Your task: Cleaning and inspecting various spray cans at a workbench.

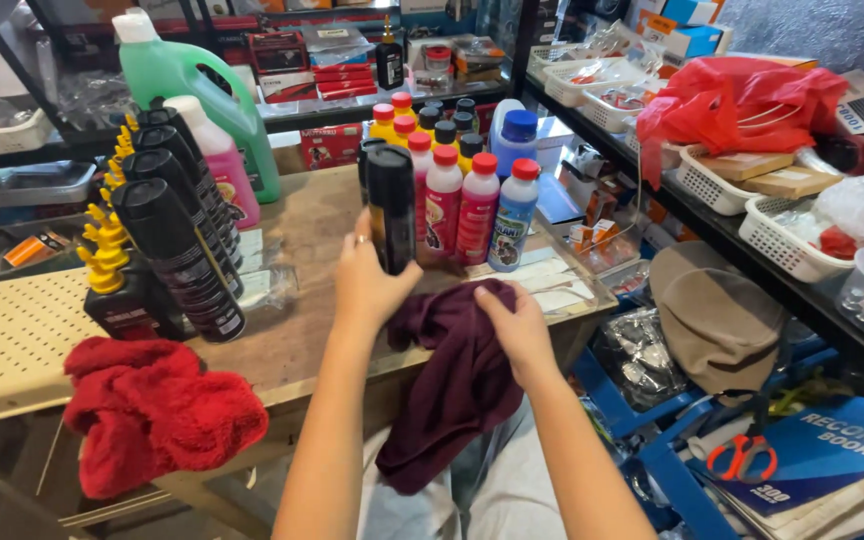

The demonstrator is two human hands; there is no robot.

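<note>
Gripping an upright black spray can (392,205) with the left hand (367,285), fingers curling round its lower half, thumb out of sight behind it. Pressing the right hand (517,325) onto a maroon cloth (452,390), fingers lying close together on the bunched fabric, the loose end hanging off the table (302,345) edge below both wrists. Holding the can just above and to the left of the right fingertips, close to the cloth but not touching it.

Judging the wiping as only partly through: cloth ready under the right fingers, can lifted to it, no contact between the two yet, and no telling which of the other containers are already clean.

Counting one can in the grip. Counting four red-capped bottles (479,210) in the row just beyond the can, right of the left fingers. Counting at least three tall black cans (177,250) well left of the left fingers, one green jug (192,80) far beyond them, one red cloth (157,415) below and left, and one pair of orange-handled scissors (742,455) well right of the right fingers.
</note>
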